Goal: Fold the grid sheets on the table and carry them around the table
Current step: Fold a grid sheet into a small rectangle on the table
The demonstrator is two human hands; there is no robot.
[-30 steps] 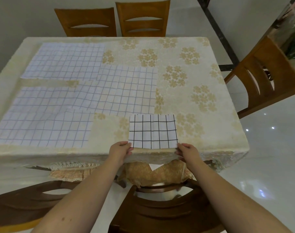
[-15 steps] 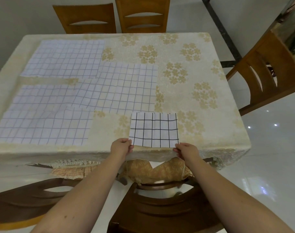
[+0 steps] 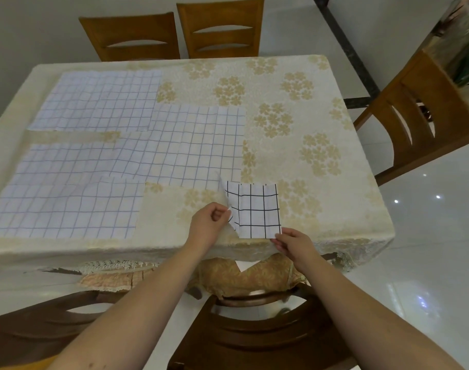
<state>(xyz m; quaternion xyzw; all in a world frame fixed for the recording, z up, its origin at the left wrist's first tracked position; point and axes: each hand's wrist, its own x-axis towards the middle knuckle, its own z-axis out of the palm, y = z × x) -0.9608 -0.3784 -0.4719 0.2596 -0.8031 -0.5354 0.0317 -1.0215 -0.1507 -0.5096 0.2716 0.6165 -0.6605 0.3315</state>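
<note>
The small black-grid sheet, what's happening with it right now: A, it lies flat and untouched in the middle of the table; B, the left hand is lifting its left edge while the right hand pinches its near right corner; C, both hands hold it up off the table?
B: the left hand pinches the curled-up left edge of the black-grid sheet, the right hand pinches its near right corner, and the rest lies on the table.

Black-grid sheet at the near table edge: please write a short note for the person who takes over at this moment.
Left hand pinches the left edge of the black-grid sheet and lifts it, mid-fold. Right hand pinches its near right corner. The sheet lies at the near edge of the table.
Done: nothing fully folded.
Left: finish this fold, fold the pale blue-grid sheets lying flat and overlapping on the table's left part, then carry them around the table.
</note>
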